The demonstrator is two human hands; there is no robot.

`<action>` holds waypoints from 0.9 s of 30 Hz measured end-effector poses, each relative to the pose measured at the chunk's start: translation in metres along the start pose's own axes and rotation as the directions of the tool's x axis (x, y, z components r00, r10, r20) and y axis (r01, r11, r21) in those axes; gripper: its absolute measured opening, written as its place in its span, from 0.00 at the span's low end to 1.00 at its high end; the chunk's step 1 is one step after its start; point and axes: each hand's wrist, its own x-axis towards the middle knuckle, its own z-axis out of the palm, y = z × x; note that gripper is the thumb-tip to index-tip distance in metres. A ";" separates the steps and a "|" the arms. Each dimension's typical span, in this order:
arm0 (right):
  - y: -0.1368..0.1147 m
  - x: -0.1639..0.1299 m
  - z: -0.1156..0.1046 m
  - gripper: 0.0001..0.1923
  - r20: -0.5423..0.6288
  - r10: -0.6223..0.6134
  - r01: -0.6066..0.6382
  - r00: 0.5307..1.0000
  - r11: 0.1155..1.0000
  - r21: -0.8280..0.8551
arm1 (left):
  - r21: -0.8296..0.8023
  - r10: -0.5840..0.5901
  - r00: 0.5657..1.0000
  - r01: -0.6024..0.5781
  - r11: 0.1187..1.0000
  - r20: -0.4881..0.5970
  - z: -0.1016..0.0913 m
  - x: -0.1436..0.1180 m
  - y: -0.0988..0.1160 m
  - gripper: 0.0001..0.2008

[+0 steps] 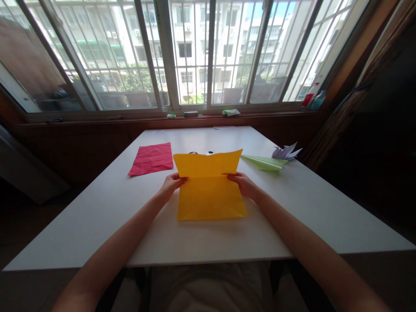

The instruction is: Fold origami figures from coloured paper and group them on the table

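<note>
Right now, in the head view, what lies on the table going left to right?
Red creased paper → left hand → yellow paper, pinched at its fold by both hands → right hand → green paper plane → pale purple folded paper figure.

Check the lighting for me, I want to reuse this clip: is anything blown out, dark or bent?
Head view: the barred window is overexposed, room edges fall dark; frame lines bow from wide-angle distortion; the backlit yellow paper sheet, held by the left hand and right hand, glows on the white table.
</note>
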 end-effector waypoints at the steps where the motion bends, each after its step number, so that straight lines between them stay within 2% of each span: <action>1: -0.002 -0.001 0.001 0.13 -0.002 -0.009 0.009 1.000 1.000 -0.016 | 0.005 0.001 1.000 -0.001 1.000 -0.004 0.000 -0.001 0.001 0.15; 3: -0.006 -0.003 0.002 0.12 -0.006 0.011 -0.011 1.000 0.997 -0.082 | 0.025 -0.004 1.000 0.004 1.000 -0.015 0.000 -0.002 0.002 0.11; 5: -0.011 -0.005 0.002 0.12 -0.008 0.082 -0.082 0.997 0.983 -0.165 | 0.062 -0.011 1.000 0.012 0.998 -0.021 -0.001 -0.003 0.002 0.06; 8: -0.014 -0.005 0.001 0.21 0.004 0.101 -0.098 0.995 0.973 -0.208 | 0.170 -0.004 1.000 0.007 0.985 -0.017 -0.002 -0.002 0.001 0.05; 11: -0.011 -0.004 0.000 0.23 -0.021 0.041 -0.045 0.999 0.959 -0.281 | 0.388 0.106 0.993 -0.075 0.919 -0.059 -0.003 -0.001 0.001 0.10; 13: -0.006 -0.003 0.001 0.20 -0.045 -0.022 0.002 0.999 0.915 -0.403 | 0.563 0.234 0.969 -0.155 0.812 -0.072 -0.002 -0.001 0.002 0.13; 16: 0.000 -0.003 0.005 0.15 -0.002 -0.176 0.139 0.984 0.783 -0.606 | 0.735 0.339 0.940 -0.248 0.631 0.026 0.009 -0.006 0.002 0.13; 19: 0.004 -0.002 0.010 0.11 0.087 -0.298 0.259 0.951 0.608 -0.750 | 0.764 0.339 0.910 -0.393 0.512 0.240 0.026 -0.016 -0.002 0.14; 21: 0.007 -0.001 0.015 0.12 0.098 -0.384 0.286 0.918 0.470 -0.835 | 0.765 0.282 0.884 -0.464 0.446 0.372 0.037 -0.023 -0.008 0.17; 23: 0.010 -0.002 0.022 0.14 0.093 -0.495 0.277 0.864 0.314 -0.908 | 0.776 0.187 0.863 -0.504 0.380 0.469 0.043 -0.027 -0.014 0.20; 25: 0.014 -0.005 0.032 0.17 0.141 -0.574 0.292 0.807 0.179 -0.940 | 0.796 0.112 0.857 -0.509 0.326 0.502 0.046 -0.030 -0.019 0.23; 27: 0.021 -0.008 0.044 0.19 0.254 -0.541 0.368 0.802 0.112 -0.923 | 0.816 0.066 0.861 -0.500 0.290 0.504 0.046 -0.029 -0.022 0.25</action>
